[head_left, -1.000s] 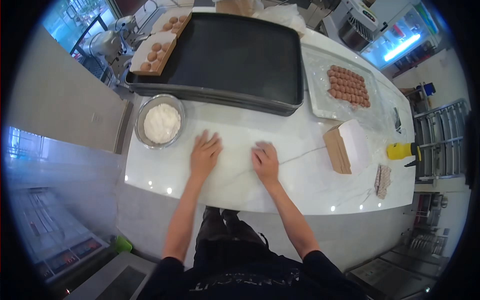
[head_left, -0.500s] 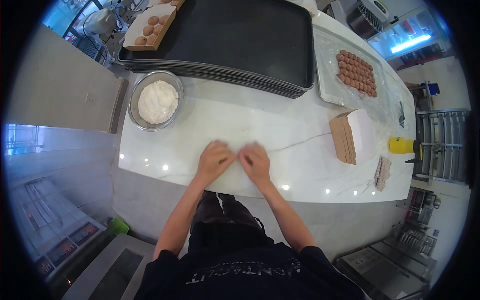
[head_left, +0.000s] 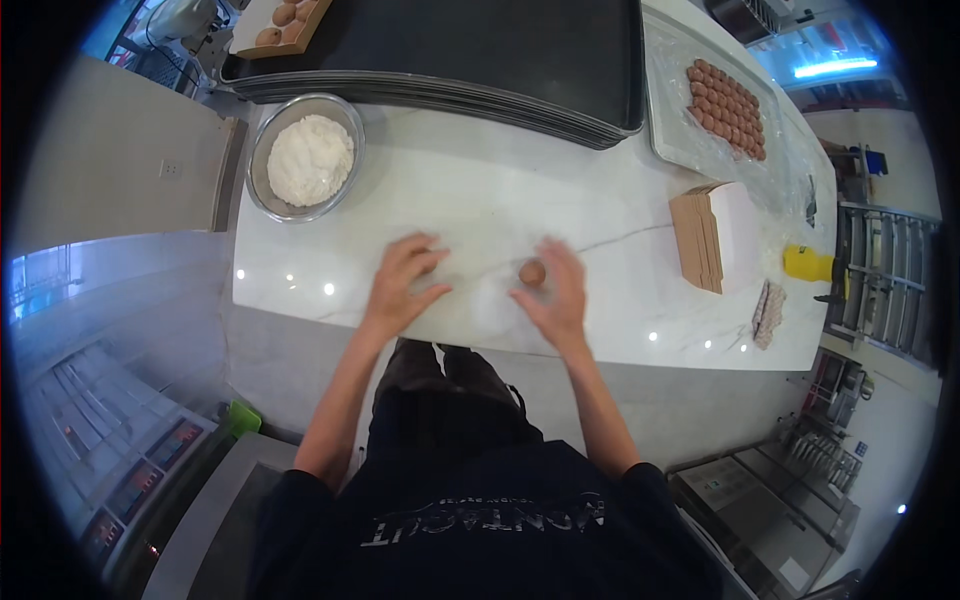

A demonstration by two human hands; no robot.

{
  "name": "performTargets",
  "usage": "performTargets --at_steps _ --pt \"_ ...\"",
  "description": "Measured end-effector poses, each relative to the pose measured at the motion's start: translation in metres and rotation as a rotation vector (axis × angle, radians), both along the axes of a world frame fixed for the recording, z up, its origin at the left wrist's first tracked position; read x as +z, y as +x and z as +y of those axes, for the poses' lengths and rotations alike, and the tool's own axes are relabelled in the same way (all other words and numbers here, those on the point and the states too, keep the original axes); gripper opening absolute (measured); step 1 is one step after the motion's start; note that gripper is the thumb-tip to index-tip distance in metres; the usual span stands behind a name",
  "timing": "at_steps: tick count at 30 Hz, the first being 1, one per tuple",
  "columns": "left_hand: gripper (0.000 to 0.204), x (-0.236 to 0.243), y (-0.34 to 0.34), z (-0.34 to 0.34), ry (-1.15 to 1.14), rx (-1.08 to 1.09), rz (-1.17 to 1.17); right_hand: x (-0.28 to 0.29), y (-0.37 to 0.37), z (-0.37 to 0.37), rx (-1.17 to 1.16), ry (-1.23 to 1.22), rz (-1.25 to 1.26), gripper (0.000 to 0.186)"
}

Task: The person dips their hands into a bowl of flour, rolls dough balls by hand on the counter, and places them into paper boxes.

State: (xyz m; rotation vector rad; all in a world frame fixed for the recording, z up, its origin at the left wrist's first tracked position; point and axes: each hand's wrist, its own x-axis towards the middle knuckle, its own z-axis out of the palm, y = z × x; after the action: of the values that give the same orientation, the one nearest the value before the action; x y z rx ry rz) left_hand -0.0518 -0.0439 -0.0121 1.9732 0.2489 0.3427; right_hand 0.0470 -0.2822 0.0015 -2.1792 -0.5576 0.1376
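Note:
My left hand [head_left: 404,285] hovers over the white marble table [head_left: 470,215] near its front edge, with thumb and fingers apart and nothing seen in it. To its right, my right hand [head_left: 560,300] is spread, its fingertips smeared by motion. A small round brown ball [head_left: 532,272] sits in the gap between my right thumb and fingers, close to the fingers. Whether they touch it I cannot tell. Many similar brown balls [head_left: 725,108] stand in tight rows on a plastic-lined pale tray [head_left: 672,150] at the far right.
A metal bowl [head_left: 258,180] of white powder stands at the left. Behind are stacked black baking trays [head_left: 480,60] and a carton of eggs [head_left: 292,42]. On the right are folded cardboard pieces [head_left: 697,238], a checked cloth [head_left: 768,315] and a yellow bottle [head_left: 806,263].
My hands, curled and close together before, have parted and opened. The brown ball now shows by my right hand. The whole view has shifted, with the table sitting higher in it.

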Motion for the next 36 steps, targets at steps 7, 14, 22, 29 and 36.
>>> performTargets --at_steps 7,14,22,29,36 --pt "0.067 0.030 -0.012 0.046 -0.082 -0.014 0.211 0.027 0.006 -0.030 -0.009 -0.012 0.191 0.065" --pt "0.064 0.011 -0.007 0.024 -0.010 -0.129 0.254 0.008 -0.014 -0.003 -0.009 -0.118 0.124 0.062" --pt "0.054 0.015 0.000 0.016 0.295 -0.187 0.074 0.010 -0.014 0.009 -0.002 -0.138 -0.064 0.052" --pt "0.033 0.021 0.008 0.037 0.247 -0.211 0.158 0.010 -0.014 -0.001 -0.077 -0.189 -0.083 0.042" --pt "0.033 -0.021 0.041 0.047 0.411 -0.390 -0.149 -0.005 0.005 0.037 0.008 -0.289 -0.421 0.055"
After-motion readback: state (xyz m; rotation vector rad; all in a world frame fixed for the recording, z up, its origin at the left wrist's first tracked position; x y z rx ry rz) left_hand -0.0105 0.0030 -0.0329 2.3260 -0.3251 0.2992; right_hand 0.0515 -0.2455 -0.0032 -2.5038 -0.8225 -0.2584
